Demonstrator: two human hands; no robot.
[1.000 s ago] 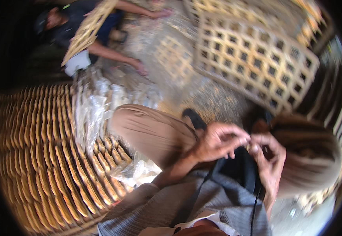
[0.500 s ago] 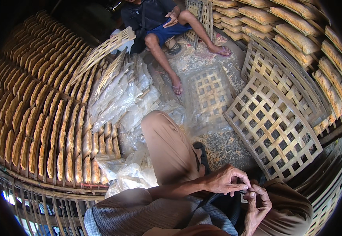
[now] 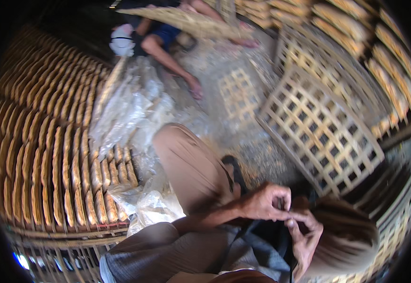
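Observation:
My left hand [image 3: 264,203] is over my lap, its thumb and fingertips curled together in a pinch. Just below and to the right, my right hand [image 3: 306,236] pinches too, with its fingertips touching those of the left. Whatever is between them is too small and blurred to name. Beyond the hands, to the right, a woven bamboo rack [image 3: 326,132] leans at a slant. My bent knee [image 3: 182,155] in brown trousers rises to the left of my hands.
Rows of orange-brown slabs [image 3: 49,155] fill the left side; more slabs [image 3: 342,23] are stacked far right. Crumpled clear plastic sheets [image 3: 134,108] heap beside my knee. A small lattice panel [image 3: 241,96] lies on the floor. A co-worker's leg [image 3: 172,56] is ahead, below a lifted bamboo rack [image 3: 191,21].
The co-worker's bamboo rack has swung from the left to across their lap. My hands stay pinched together, a little higher in the picture. The whole view has shifted slightly.

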